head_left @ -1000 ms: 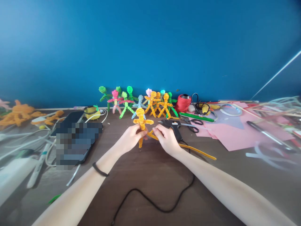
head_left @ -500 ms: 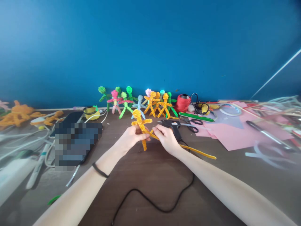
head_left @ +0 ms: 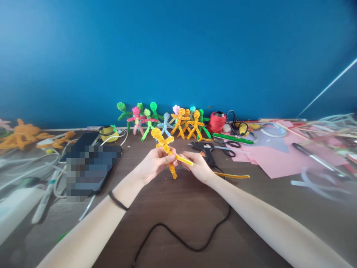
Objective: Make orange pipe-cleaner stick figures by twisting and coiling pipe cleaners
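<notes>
An orange pipe-cleaner figure [head_left: 164, 143] tilts to the left in my left hand [head_left: 156, 163], whose thumb and fingers pinch it at the lower body. One leg, wound in coils, points down below the fingers. The other leg [head_left: 184, 160] is a smooth strip slanting to the right, across the front of my right hand's fingers. My right hand [head_left: 199, 167] is closed beside it, its fingertips partly hidden. A loose orange pipe cleaner [head_left: 232, 175] sticks out past my right wrist; its near end is hidden behind the hand.
Several finished pipe-cleaner figures [head_left: 147, 123] stand along the blue wall. A black glue gun [head_left: 206, 149] lies behind my right hand, its cord [head_left: 178, 238] curving across the table. Phones [head_left: 95, 171] and cables lie left; pink paper [head_left: 275, 158], scissors [head_left: 229, 150] and red string [head_left: 217, 121] right.
The figure has tipped left, and its free leg now lies in front of my right fingers rather than running into their pinch. The loose strand's far end has shifted up and left.
</notes>
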Available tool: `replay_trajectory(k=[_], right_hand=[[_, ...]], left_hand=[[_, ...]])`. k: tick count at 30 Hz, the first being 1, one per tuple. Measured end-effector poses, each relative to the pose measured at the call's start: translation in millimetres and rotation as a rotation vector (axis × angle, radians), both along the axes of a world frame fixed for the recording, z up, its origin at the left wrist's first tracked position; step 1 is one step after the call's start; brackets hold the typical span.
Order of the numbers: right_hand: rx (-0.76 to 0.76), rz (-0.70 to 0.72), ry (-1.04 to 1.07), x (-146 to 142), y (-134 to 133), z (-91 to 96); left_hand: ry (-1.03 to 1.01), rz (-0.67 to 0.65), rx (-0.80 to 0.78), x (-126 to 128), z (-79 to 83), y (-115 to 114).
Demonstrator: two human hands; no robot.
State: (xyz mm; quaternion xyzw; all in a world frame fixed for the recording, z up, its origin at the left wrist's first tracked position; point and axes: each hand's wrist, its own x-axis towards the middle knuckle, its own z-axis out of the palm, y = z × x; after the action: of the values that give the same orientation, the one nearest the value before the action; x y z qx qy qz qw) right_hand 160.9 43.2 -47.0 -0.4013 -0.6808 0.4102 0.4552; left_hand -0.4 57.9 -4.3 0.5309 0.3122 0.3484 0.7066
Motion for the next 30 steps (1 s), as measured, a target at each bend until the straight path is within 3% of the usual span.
replay_trajectory(k=[8, 16, 23, 30], right_hand=[[0.164, -0.069, -0.311, -8, -7, -3.2], [0.275, -0.059, -0.54, -12, -13, -5.5], [0.353, -0.196, -0.563, -11, -13, -7.0], [0.259, -0.353, -0.378, -7, -8, -3.4]], left_hand=[[0.016, 0.192, 0.066, 6, -5.2, -1], [0.452, 0.352, 0.434, 3, -10.5, 1], [0.752, 0.3, 0.659, -1, -8.1, 3], [0.673, 0.181, 0.608, -7, -7.6, 10]])
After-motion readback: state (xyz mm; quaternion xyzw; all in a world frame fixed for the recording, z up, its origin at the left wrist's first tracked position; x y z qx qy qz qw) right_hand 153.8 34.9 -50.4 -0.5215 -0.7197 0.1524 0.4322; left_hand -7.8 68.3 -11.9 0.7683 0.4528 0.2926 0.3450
